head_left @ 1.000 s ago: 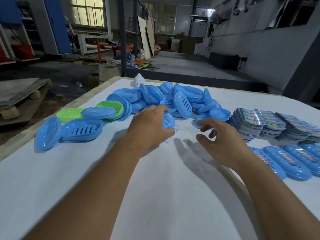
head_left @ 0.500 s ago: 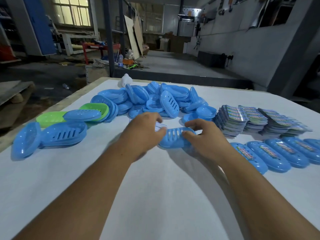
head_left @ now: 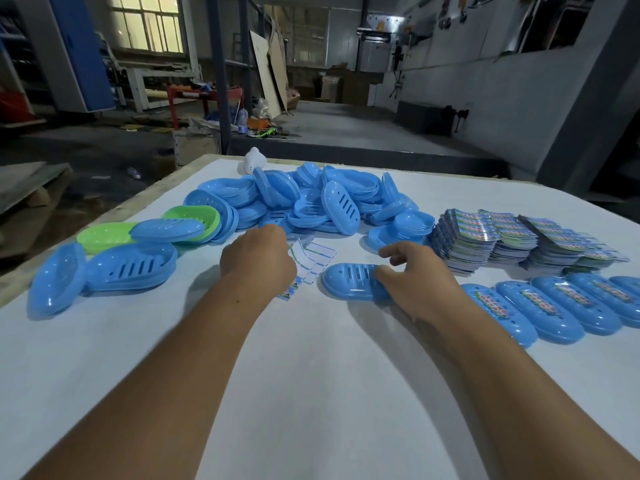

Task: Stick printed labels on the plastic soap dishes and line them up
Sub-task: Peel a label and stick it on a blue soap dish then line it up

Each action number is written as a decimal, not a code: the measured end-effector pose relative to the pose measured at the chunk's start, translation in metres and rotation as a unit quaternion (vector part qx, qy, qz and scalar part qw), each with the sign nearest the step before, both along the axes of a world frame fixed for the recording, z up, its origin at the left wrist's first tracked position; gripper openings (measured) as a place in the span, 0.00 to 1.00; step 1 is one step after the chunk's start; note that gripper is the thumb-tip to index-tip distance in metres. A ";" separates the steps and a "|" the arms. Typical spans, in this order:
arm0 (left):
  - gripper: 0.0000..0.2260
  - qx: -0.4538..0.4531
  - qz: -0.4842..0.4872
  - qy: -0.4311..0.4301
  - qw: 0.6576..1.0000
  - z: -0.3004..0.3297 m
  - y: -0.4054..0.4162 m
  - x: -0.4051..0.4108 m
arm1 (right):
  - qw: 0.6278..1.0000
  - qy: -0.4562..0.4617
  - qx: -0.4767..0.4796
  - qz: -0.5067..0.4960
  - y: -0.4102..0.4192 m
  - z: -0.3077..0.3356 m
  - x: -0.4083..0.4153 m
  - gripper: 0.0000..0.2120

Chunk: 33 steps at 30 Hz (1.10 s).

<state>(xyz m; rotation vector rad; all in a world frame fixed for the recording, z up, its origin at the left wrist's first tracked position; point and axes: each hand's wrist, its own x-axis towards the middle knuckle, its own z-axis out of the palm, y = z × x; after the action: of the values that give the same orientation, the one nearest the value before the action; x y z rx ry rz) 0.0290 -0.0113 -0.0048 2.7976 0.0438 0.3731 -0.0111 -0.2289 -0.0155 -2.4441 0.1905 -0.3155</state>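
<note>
Right hand (head_left: 420,285) grips the blue soap dish (head_left: 349,280); left hand (head_left: 258,259) pinches labels (head_left: 311,261) beside it.

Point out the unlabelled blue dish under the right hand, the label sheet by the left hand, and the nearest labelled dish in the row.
unlabelled blue dish (head_left: 349,280), head view, slotted upturned base
label sheet (head_left: 313,259), head view, middle of white backing
nearest labelled dish (head_left: 498,313), head view, near its printed label

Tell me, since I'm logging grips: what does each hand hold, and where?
Right hand grips the upturned blue soap dish by its right end. Left hand rests on the label sheet; its grip is hidden.
</note>
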 end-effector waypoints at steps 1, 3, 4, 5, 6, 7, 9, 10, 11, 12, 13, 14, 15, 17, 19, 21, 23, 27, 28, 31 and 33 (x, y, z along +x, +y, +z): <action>0.08 -0.026 0.001 -0.009 1.000 0.002 0.000 -0.001 | 1.000 -0.016 0.008 0.000 0.000 0.000 0.000 0.16; 0.04 -0.113 -0.008 -0.021 0.993 0.006 -0.001 -0.002 | 0.998 -0.057 0.035 0.008 0.002 0.001 0.000 0.12; 0.01 -0.170 -0.020 -0.023 0.985 0.009 -0.002 -0.001 | 0.995 -0.079 0.051 0.016 0.003 0.001 0.000 0.10; 0.02 -0.234 -0.039 -0.021 0.971 0.012 -0.003 -0.002 | 0.992 -0.098 0.069 0.028 0.005 0.002 0.000 0.08; 0.04 -0.301 -0.063 -0.014 0.952 0.015 -0.005 -0.003 | 0.989 -0.111 0.090 0.042 0.006 0.003 -0.001 0.07; 0.05 -0.358 -0.088 -0.002 0.929 0.017 -0.008 -0.004 | 0.985 -0.115 0.112 0.060 0.009 0.004 -0.001 0.07; 0.04 -0.416 -0.122 0.016 0.901 0.020 -0.013 -0.007 | 0.977 -0.101 0.157 0.100 0.013 0.005 -0.003 0.08; 0.04 -0.430 -0.130 0.023 0.893 0.020 -0.015 -0.009 | 0.974 -0.089 0.173 0.117 0.014 0.005 -0.003 0.09; 0.05 -0.442 -0.135 0.031 0.886 0.020 -0.017 -0.011 | 0.971 -0.080 0.184 0.129 0.015 0.005 -0.003 0.08; 0.05 -0.453 -0.138 0.038 0.880 0.019 -0.018 -0.012 | 0.969 -0.076 0.193 0.136 0.015 0.006 -0.003 0.07; 0.04 -0.462 -0.139 0.041 0.875 0.019 -0.019 -0.012 | 0.966 -0.077 0.203 0.141 0.015 0.006 -0.002 0.07; 0.04 -0.469 -0.141 0.043 0.871 0.018 -0.019 -0.012 | 0.963 -0.080 0.215 0.143 0.014 0.007 -0.002 0.07; 0.03 -0.474 -0.145 0.044 0.867 0.018 -0.020 -0.012 | 0.960 -0.083 0.227 0.142 0.014 0.008 -0.002 0.07; 0.02 -0.470 -0.157 0.046 0.867 0.019 -0.020 -0.012 | 0.957 -0.093 0.245 0.128 0.012 0.009 -0.002 0.08; 0.03 -0.452 -0.167 0.052 0.875 0.018 -0.020 -0.012 | 0.956 -0.106 0.248 0.114 0.010 0.009 -0.002 0.09; 0.03 -0.429 -0.173 0.060 0.885 0.017 -0.020 -0.013 | 0.957 -0.111 0.248 0.104 0.009 0.010 -0.002 0.09; 0.04 -0.413 -0.174 0.066 0.891 0.016 -0.020 -0.013 | 0.958 -0.112 0.246 0.097 0.009 0.010 -0.001 0.10; 0.08 -0.404 -0.171 0.075 0.895 0.014 -0.019 -0.012 | 0.963 -0.112 0.232 0.081 0.008 0.009 0.001 0.12; 0.08 -0.403 -0.172 0.076 0.896 0.014 -0.018 -0.011 | 0.963 -0.110 0.231 0.079 0.009 0.009 0.001 0.13; 0.07 -0.398 -0.181 0.079 0.896 0.013 -0.018 -0.012 | 0.965 -0.105 0.234 0.060 0.009 0.008 0.001 0.12; 0.06 -0.402 -0.196 0.085 0.890 0.013 -0.019 -0.013 | 0.971 -0.124 0.203 0.037 0.009 0.008 0.001 0.10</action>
<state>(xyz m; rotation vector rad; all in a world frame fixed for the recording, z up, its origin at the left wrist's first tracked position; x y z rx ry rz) 0.0160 -0.0302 0.0078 1.9367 -0.2642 -0.0088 -0.0098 -0.2201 -0.0076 -1.9818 0.0470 -0.4932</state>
